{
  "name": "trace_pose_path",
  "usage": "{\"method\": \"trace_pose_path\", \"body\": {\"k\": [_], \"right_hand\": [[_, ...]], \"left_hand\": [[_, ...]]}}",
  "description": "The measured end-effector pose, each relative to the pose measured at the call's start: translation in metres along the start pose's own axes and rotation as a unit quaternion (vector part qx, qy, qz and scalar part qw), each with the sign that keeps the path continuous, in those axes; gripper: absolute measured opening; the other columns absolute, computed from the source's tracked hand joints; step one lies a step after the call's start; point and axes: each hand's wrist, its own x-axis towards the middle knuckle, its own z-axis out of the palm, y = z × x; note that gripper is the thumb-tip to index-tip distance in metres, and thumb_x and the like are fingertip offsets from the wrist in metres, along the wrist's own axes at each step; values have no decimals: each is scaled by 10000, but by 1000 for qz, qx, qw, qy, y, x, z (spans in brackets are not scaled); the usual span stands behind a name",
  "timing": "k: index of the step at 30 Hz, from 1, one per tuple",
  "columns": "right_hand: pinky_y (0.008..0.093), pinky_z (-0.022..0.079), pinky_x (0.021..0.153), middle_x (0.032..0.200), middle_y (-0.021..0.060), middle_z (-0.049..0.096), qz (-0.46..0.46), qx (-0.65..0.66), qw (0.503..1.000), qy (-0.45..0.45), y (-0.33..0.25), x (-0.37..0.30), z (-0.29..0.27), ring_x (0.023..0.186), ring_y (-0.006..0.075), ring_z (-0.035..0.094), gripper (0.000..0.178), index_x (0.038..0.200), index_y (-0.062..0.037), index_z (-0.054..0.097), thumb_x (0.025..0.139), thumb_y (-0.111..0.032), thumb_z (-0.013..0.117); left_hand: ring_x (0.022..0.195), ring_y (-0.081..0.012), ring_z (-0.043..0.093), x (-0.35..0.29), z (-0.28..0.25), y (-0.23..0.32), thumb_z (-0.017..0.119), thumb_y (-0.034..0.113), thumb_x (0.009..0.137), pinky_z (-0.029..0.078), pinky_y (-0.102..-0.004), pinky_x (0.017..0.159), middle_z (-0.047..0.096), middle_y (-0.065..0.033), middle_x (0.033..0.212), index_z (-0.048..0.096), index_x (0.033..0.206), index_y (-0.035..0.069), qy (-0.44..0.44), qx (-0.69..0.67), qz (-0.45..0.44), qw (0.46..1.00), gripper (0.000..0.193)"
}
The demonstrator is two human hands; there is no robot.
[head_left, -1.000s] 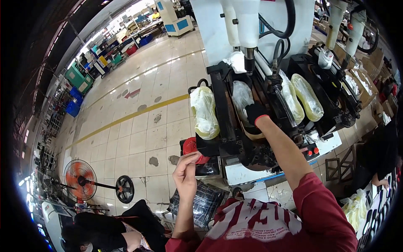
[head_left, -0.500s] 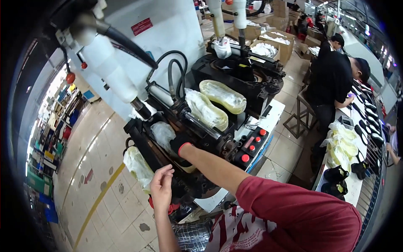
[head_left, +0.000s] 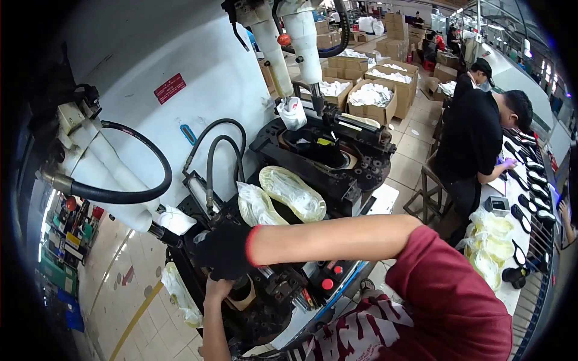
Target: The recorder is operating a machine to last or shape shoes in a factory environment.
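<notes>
My right hand, in a black glove with a red cuff, reaches across into the near station of a black press. Its fingers are turned away and mostly hidden. Just below it, my bare left hand is at the same station, its fingertips hidden beneath the glove. A dark rounded form sits in the station beside my hands. Two pale yellow, sole-shaped pieces in clear film lie beyond my right forearm: one oval piece and a whiter-looking one. Another wrapped piece rests at the press's left side.
White cylinders with a thick black hose hang over the near station. A second station stands behind. Red buttons lie under my forearm. To the right, a person in black works at a bench with black soles.
My left hand has gone from raised and apart to down in the station beneath my right. The right glove has moved nearer the left hand. The whole view has shifted.
</notes>
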Motion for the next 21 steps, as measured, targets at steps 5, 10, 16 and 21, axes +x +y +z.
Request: {"method": "trace_pose_path", "body": {"k": [5, 10, 16, 21], "right_hand": [[393, 527, 925, 1186, 154, 666, 163, 93, 912, 365, 113, -218, -25, 1098, 288, 658, 404, 1278, -49, 628, 903, -168, 720], [379, 437, 1087, 1382, 179, 558, 318, 91, 857, 395, 254, -281, 31, 1306, 283, 539, 684, 1486, -47, 404, 905, -184, 738], [385, 410, 1112, 1456, 238, 502, 420, 233, 784, 393, 342, -274, 65, 1340, 327, 508, 916, 1504, -8, 361, 792, -344, 830], [412, 501, 958, 1200, 217, 673, 382, 225, 861, 248, 383, -282, 61, 1109, 337, 648, 709, 1316, -13, 587, 817, -481, 772]], "left_hand": [[958, -364, 690, 11, -27, 74, 683, 117, 854, 544, -448, 824, 700, -213, 1029, 698, 1114, 39, 12, 10, -142, 990, 272], [890, -362, 650, 57, -44, 253, 621, 82, 930, 515, -423, 793, 673, -161, 946, 671, 1020, 23, 209, -13, 150, 966, 118], [1008, -398, 638, 224, 71, 441, 600, 204, 918, 517, -467, 910, 670, -209, 1034, 705, 1033, 13, 53, -46, 206, 976, 247], [1087, -401, 638, 267, 120, 440, 579, 272, 921, 508, -469, 959, 688, -236, 1084, 728, 979, -21, -26, -99, 145, 984, 334]]}}
